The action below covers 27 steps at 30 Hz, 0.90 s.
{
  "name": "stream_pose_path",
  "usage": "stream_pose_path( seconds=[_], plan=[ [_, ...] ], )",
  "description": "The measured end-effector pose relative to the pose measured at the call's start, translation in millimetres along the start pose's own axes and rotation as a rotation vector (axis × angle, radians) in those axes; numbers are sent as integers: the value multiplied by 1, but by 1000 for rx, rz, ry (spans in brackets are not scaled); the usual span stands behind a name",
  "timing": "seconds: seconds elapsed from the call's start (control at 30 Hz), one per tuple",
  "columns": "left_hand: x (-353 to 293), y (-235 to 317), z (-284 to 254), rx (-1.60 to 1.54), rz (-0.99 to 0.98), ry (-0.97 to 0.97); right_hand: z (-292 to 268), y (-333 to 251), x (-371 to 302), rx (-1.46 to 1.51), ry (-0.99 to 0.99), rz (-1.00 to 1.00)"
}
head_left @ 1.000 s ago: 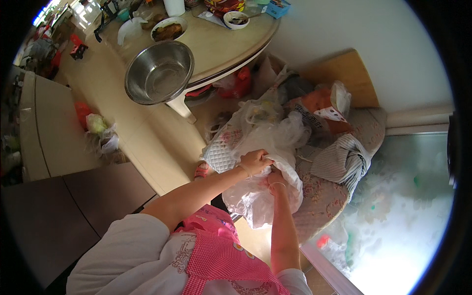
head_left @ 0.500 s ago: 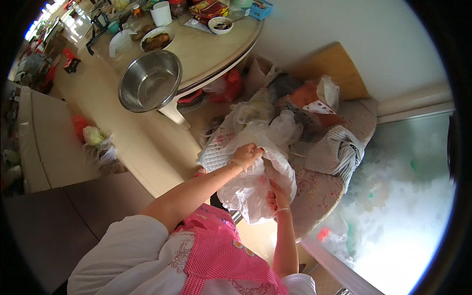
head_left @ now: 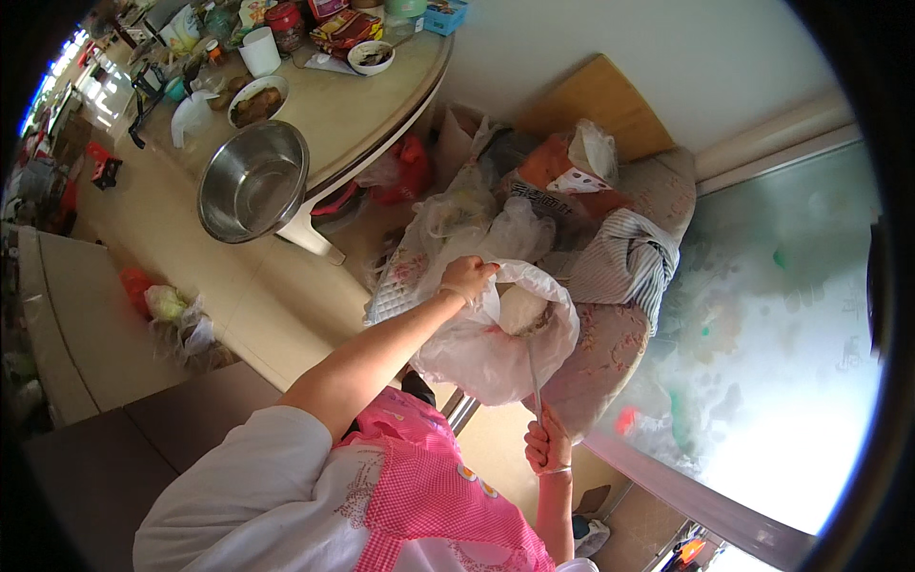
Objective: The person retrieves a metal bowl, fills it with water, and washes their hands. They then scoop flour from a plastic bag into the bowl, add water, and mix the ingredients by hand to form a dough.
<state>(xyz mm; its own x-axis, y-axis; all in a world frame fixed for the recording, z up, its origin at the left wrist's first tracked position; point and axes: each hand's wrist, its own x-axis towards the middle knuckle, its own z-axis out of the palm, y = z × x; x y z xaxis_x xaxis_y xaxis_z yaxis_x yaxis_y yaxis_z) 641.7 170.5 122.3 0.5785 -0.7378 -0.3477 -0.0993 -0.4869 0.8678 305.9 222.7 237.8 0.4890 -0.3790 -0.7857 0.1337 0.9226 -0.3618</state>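
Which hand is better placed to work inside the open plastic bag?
Probably the right hand: it grips a thin handle reaching into the plastic bag, while the left hand is busy holding the bag open.

Home kitch./dining area, table (head_left: 367,110) w/ food bowls (head_left: 374,71), steel basin (head_left: 253,181), floral seat pad (head_left: 610,353), tiled flr (head_left: 267,305)
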Motion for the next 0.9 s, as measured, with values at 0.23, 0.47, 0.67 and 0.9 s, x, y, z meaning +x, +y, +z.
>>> stream_pose_path(
  seconds=[0.23,0.47,0.67,0.9],
  plan=[
    [15,-8,2,-350,-158,-63,-9,8,-29,284,-166,55],
    [4,-4,-14,-811,-359,-96,29,-4,-55,301,-288,92],
    [-25,-28,-10,-856,-502,-31,107,-36,-40,156,-357,207],
    [-59,-63,1,-852,-342,18,239,-33,33,-179,-472,359]
  ],
)
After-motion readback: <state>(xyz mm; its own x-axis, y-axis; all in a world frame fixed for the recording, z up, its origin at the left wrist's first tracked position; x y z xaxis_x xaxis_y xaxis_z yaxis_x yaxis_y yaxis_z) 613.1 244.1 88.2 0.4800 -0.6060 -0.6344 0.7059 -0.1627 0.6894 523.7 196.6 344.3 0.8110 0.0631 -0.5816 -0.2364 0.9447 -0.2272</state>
